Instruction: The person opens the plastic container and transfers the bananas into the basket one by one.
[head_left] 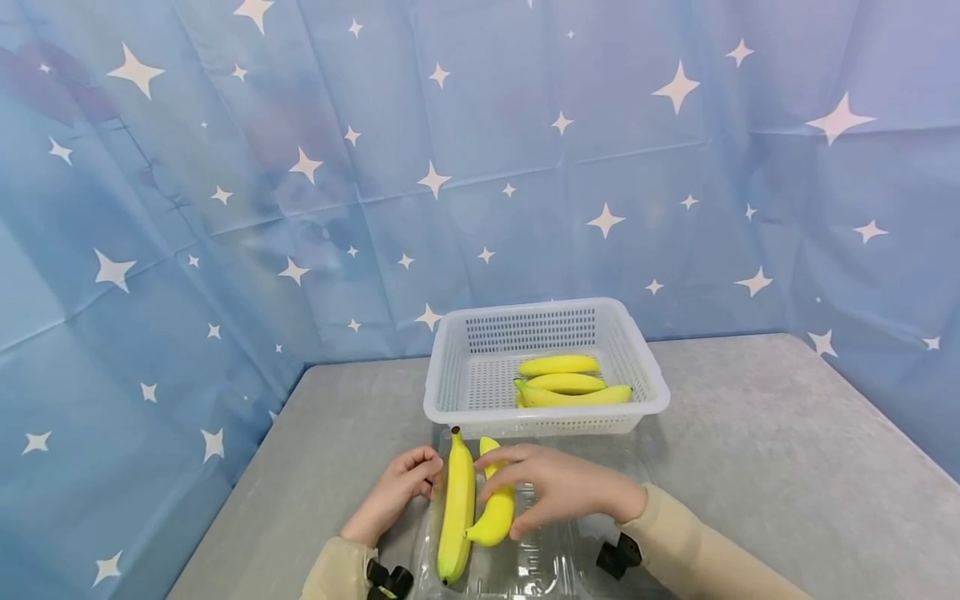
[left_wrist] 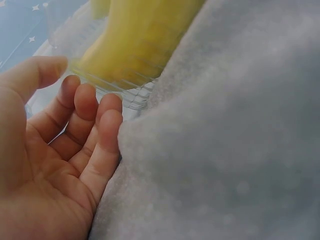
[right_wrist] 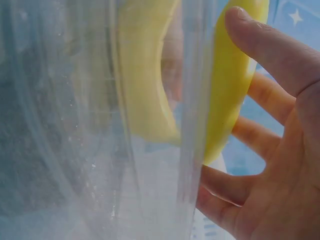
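Note:
In the head view a long yellow banana [head_left: 456, 508] lies along the left side of a clear plastic tray [head_left: 547, 575]. Beside it is a shorter curved banana [head_left: 495, 512], its lower tip meeting the long one. My right hand [head_left: 558, 483] arches over this curved banana, fingers on its far side and thumb on the near side. In the right wrist view the thumb rests against the curved banana [right_wrist: 232, 85], with fingers behind it. My left hand [head_left: 401, 492] is at the tray's left edge, fingers loosely bent, thumb apart, nothing between them.
Behind the tray stands a white perforated basket [head_left: 547, 422] holding several bananas [head_left: 573, 396]. A grey tabletop [head_left: 757, 450] extends to both sides. A blue star-patterned cloth [head_left: 510, 167] hangs behind and along the left.

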